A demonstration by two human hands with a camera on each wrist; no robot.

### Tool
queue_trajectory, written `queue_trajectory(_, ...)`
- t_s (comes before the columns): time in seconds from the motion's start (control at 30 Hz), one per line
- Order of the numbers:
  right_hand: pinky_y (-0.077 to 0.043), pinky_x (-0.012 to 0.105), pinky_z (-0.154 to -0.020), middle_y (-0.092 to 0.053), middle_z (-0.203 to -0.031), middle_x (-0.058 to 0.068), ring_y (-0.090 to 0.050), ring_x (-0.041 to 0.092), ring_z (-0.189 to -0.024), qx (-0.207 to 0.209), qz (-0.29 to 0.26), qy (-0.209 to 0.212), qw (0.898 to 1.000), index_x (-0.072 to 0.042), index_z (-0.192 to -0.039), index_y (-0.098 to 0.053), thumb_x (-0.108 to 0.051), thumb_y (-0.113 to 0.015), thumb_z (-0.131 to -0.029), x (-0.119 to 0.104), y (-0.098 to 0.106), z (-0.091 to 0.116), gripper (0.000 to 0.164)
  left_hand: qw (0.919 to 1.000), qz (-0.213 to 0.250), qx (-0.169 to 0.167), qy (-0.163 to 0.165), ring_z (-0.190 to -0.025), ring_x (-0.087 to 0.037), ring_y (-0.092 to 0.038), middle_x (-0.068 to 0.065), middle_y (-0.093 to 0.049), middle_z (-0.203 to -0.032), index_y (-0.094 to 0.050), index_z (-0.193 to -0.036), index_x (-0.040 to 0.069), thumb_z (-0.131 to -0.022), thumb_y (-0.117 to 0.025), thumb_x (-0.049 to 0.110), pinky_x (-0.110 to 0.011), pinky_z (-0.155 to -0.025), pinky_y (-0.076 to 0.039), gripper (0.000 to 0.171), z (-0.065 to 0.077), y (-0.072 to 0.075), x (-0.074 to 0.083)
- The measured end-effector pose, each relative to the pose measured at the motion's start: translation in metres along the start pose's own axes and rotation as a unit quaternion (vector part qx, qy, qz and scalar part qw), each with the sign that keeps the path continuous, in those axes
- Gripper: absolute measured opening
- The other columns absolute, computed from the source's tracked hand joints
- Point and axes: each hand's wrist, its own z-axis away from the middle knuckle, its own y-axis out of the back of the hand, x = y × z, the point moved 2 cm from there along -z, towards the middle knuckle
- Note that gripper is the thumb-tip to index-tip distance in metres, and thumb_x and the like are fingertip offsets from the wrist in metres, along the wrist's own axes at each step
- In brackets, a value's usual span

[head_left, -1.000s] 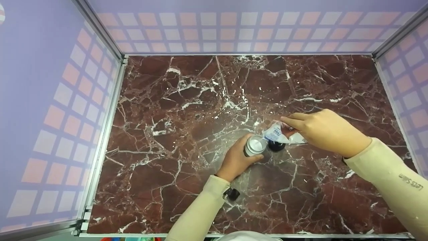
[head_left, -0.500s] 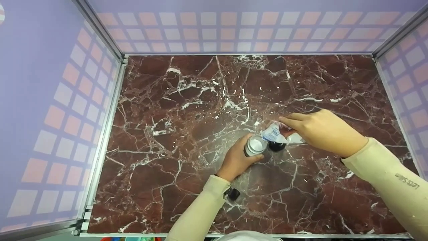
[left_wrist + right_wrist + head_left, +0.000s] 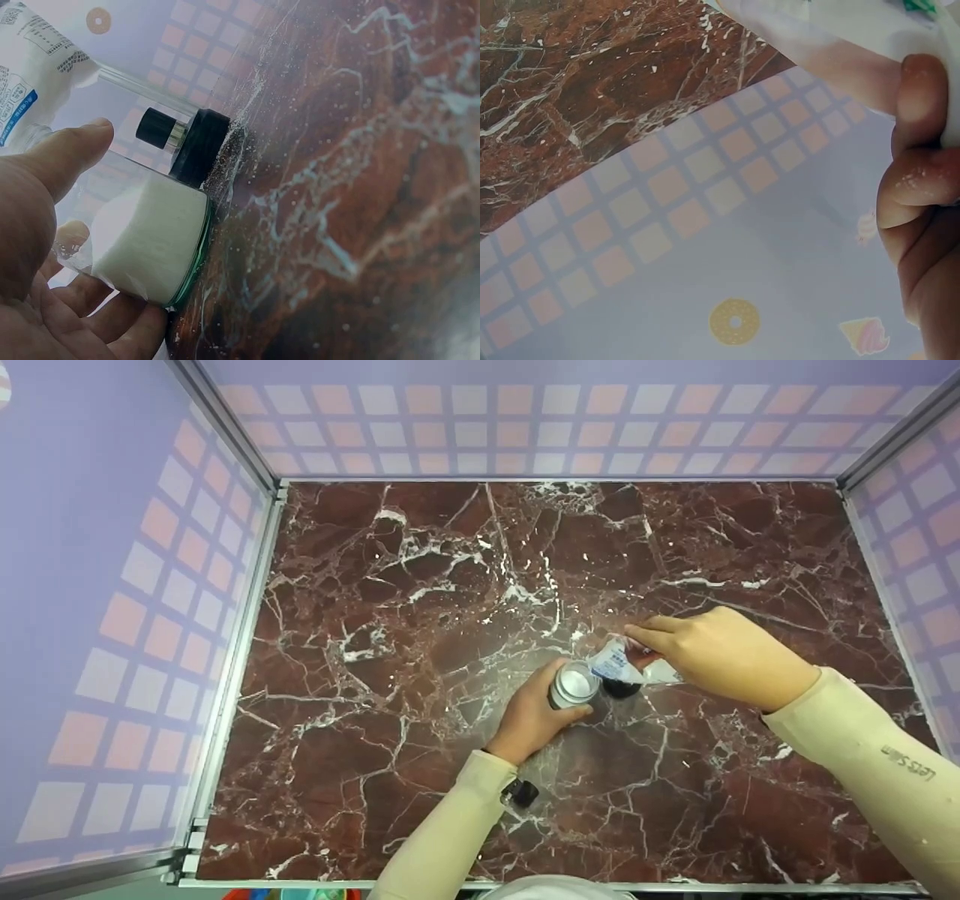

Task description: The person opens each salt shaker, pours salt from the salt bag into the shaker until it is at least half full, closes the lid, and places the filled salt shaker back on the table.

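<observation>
My left hand [image 3: 529, 720] grips a clear glass jar [image 3: 154, 240] that stands on the tabletop, its mouth uncovered and white powder [image 3: 142, 236] filling much of it. In the head view the jar's round rim [image 3: 576, 667] faces up. My right hand [image 3: 727, 656] pinches a clear plastic bag with blue print [image 3: 616, 662], tilted so that its narrow end lies at the jar's right rim. White contents show inside the bag in the left wrist view. White grains cling to a finger [image 3: 926, 176] of the right hand. Beside the jar sits a black lid [image 3: 201, 146] with a knob and a clear rod.
The red-brown marble tabletop [image 3: 420, 660] bears scattered white grains, thickest around the jar. Purple walls with pink and white squares [image 3: 465, 431] enclose the back and both sides. Below the front edge a container with coloured things [image 3: 292, 894] partly shows.
My right hand and the bag have shifted slightly left, and the bag's tilt has altered a little. My left hand and the jar stay in place.
</observation>
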Motion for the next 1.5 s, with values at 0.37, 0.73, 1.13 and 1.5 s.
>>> queue_trajectory(0.37,-0.035,0.028,-0.04,-0.074,-0.118,0.012,-0.057,0.014,-0.053,-0.038,0.005,0.002,0.999,-0.003,-0.134,-0.067,0.019,-0.074,-0.071,-0.003,0.008,-0.009,0.067,1.0,-0.006,-0.006,0.002,-0.12,-0.011,-0.061,0.009,-0.063,-0.137,-0.053,-0.145,0.031,-0.08,-0.089,0.04,-0.036,-0.103,-0.049,0.075,-0.001,-0.001,-0.001)
queue_trajectory(0.73,-0.036,0.027,-0.04,-0.074,-0.118,0.011,-0.054,0.012,-0.052,-0.032,0.001,0.009,0.999,-0.004,-0.134,-0.067,0.017,-0.076,-0.072,-0.003,0.008,-0.011,0.066,1.0,-0.008,-0.003,-0.001,-0.118,-0.01,-0.061,0.009,-0.063,-0.136,-0.054,-0.143,0.033,-0.079,-0.089,0.04,-0.036,-0.101,-0.05,0.073,-0.002,0.001,-0.001)
queue_trajectory(1.13,-0.027,0.024,-0.04,-0.074,-0.12,0.011,-0.038,0.006,-0.046,-0.061,0.021,0.009,0.998,-0.004,-0.134,-0.067,0.019,-0.072,-0.073,-0.006,0.013,-0.016,0.065,1.0,0.002,-0.005,-0.001,-0.113,-0.009,-0.062,0.01,-0.064,-0.132,-0.056,-0.142,0.03,-0.078,-0.091,0.037,-0.035,-0.099,-0.05,0.074,-0.001,0.001,0.0)
queue_trajectory(1.5,-0.022,0.022,-0.04,-0.074,-0.119,0.01,-0.031,0.006,-0.046,-0.067,0.029,0.02,0.997,-0.005,-0.137,-0.066,0.025,-0.064,-0.069,-0.004,0.016,-0.019,0.074,0.9999,0.007,-0.004,-0.015,-0.117,-0.008,-0.061,0.011,-0.065,-0.132,-0.057,-0.141,0.031,-0.077,-0.091,0.035,-0.035,-0.102,-0.049,0.072,-0.003,0.0,-0.002)
